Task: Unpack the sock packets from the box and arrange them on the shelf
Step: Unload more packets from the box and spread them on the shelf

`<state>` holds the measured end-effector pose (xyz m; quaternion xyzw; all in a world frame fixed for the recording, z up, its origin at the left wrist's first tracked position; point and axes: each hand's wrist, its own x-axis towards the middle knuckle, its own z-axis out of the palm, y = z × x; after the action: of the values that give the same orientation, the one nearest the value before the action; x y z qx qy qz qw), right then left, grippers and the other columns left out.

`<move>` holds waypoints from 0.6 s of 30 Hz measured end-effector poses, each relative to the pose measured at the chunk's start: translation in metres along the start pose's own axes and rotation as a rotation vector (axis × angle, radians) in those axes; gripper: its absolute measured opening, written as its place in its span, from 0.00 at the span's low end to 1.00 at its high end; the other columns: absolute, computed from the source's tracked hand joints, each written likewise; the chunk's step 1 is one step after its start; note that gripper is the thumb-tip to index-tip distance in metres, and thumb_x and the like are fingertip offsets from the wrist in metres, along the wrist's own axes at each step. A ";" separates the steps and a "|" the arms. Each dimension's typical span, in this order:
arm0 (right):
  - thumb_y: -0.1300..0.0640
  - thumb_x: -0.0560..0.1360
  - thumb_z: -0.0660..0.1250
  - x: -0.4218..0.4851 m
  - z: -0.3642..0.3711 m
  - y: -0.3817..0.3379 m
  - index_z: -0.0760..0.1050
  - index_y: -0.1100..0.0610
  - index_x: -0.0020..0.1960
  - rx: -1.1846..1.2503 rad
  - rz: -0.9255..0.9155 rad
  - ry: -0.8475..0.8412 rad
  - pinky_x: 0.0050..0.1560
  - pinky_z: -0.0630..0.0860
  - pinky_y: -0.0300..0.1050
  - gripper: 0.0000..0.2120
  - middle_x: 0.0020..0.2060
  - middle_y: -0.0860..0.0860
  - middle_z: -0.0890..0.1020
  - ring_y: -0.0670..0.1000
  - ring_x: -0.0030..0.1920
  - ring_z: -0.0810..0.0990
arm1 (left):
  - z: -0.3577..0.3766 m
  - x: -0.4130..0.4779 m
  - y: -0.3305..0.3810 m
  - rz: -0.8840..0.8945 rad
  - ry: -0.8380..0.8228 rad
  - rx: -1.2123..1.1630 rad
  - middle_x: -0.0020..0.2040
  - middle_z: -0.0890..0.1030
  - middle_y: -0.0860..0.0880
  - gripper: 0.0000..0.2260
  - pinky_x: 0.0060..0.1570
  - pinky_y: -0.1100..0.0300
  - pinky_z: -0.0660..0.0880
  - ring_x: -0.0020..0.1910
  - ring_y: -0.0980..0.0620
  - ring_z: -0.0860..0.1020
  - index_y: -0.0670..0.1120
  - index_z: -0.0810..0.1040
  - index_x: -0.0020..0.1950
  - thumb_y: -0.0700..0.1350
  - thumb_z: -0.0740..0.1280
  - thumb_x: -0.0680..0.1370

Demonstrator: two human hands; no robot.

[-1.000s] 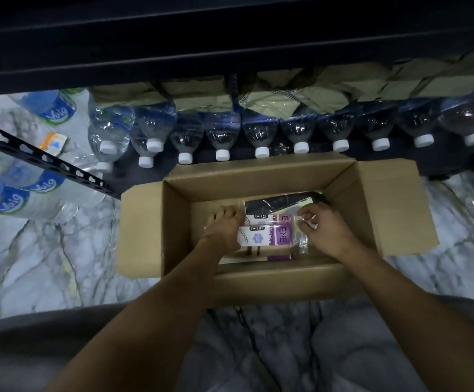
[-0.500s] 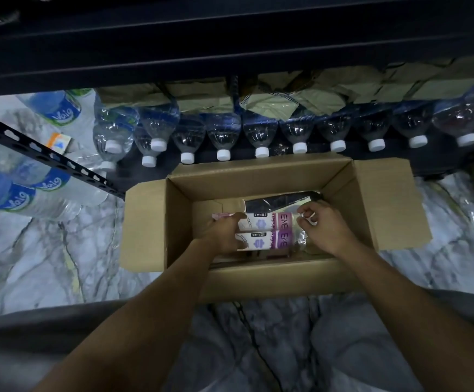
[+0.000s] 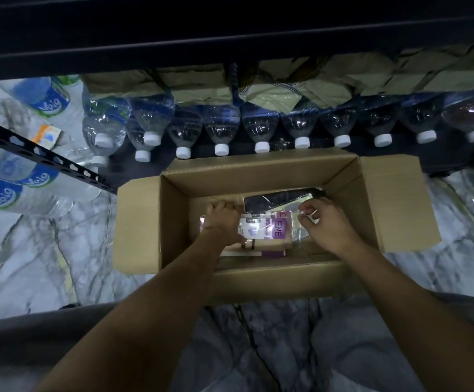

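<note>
An open cardboard box [image 3: 371, 199] sits on the marble floor in front of me. Inside lie sock packets in clear wrap: a purple-and-white labelled stack [image 3: 269, 232] and a black packet [image 3: 275, 201] behind it. My left hand [image 3: 223, 222] is curled around the left end of the purple-labelled stack. My right hand [image 3: 326, 224] pinches the clear wrap at the stack's right end. The dark shelf [image 3: 230, 32] runs across the top of the view.
A row of water bottles [image 3: 221, 128] lies on the lowest shelf level just behind the box, with tan paper packets [image 3: 272, 94] above them. More bottles [image 3: 7, 193] lie at the left beside a black perforated shelf post [image 3: 46, 157]. My knees frame the bottom.
Both hands have kept their hold on the purple-labelled stack and shifted slightly inside the box; the stack sits a little lower than half a second ago. The view has drifted slightly.
</note>
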<state>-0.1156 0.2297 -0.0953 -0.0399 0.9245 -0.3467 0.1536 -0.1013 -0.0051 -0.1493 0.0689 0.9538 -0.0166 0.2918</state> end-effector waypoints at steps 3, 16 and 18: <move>0.63 0.73 0.69 0.000 0.000 -0.001 0.79 0.61 0.51 0.009 0.006 0.002 0.48 0.72 0.41 0.07 0.43 0.51 0.75 0.49 0.41 0.75 | 0.001 -0.004 -0.001 0.005 0.034 0.004 0.71 0.66 0.44 0.44 0.66 0.47 0.61 0.69 0.42 0.63 0.46 0.63 0.75 0.65 0.72 0.66; 0.64 0.72 0.69 -0.003 -0.027 -0.016 0.80 0.59 0.51 0.060 0.031 0.077 0.50 0.76 0.46 0.08 0.42 0.52 0.79 0.51 0.41 0.76 | -0.047 -0.050 -0.014 0.038 -0.013 -0.699 0.48 0.78 0.49 0.16 0.39 0.58 0.71 0.45 0.50 0.76 0.48 0.69 0.50 0.43 0.75 0.71; 0.64 0.72 0.69 -0.004 -0.036 -0.023 0.80 0.59 0.51 0.095 0.035 0.112 0.49 0.76 0.45 0.08 0.43 0.53 0.80 0.50 0.40 0.76 | -0.067 -0.067 -0.018 0.006 0.058 -0.736 0.48 0.78 0.51 0.16 0.41 0.58 0.74 0.45 0.52 0.77 0.49 0.71 0.51 0.44 0.76 0.71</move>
<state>-0.1233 0.2353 -0.0536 0.0029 0.9146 -0.3892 0.1096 -0.0859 -0.0267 -0.0566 -0.0374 0.9036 0.3303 0.2701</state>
